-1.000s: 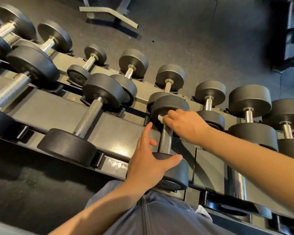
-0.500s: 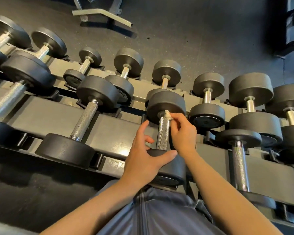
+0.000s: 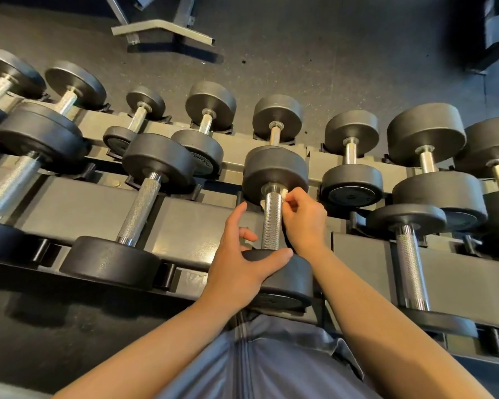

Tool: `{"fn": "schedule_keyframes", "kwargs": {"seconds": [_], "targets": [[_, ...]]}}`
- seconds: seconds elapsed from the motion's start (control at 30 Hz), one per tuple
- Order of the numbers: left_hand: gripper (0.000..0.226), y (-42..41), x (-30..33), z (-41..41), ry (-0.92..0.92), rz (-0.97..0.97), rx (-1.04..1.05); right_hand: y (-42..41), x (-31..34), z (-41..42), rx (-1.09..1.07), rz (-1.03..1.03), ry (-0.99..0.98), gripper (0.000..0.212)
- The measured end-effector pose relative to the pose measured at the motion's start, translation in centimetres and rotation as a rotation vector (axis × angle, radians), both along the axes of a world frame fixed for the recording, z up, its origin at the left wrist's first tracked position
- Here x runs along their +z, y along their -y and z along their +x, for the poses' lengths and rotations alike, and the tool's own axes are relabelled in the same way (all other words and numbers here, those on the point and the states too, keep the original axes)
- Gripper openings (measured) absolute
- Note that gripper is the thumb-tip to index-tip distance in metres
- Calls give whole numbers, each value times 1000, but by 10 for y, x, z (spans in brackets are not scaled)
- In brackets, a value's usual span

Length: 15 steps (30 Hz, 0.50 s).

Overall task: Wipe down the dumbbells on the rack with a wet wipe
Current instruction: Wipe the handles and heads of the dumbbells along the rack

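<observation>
Left hand (image 3: 239, 263) spread, bracing dumbbell (image 3: 272, 223) near head against rolling. Right hand (image 3: 303, 218) pinches wet wipe (image 3: 283, 194), seemingly wrapped behind handle, 12 o'clock end.

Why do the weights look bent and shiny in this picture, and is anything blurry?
Head view: the wide-angle lens bows the rack and stretches the edges. Overhead light glares off the knurled handle being wiped and off neighbouring bars. The floor's top right corner sinks into shadow. The left hand, right hand and wet wipe look fairly sharp; fine detail is soft.
</observation>
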<state>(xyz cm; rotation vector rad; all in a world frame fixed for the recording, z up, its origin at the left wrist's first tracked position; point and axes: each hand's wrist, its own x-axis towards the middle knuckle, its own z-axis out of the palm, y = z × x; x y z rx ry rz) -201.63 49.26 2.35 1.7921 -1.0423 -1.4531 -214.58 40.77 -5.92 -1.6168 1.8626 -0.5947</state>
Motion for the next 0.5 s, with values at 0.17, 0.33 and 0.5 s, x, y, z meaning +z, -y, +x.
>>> {"fn": "schedule_keyframes", "kwargs": {"seconds": [0.17, 0.33, 0.5], "targets": [[96, 0, 1, -1, 16, -9, -7, 1, 0, 0, 61, 15, -80, 11], [102, 0, -2, 0, 11, -11, -18, 12, 17, -11, 186, -130, -275, 11], [102, 0, -2, 0, -1, -23, -11, 39, 34, -29, 750, -604, -676, 13]]}}
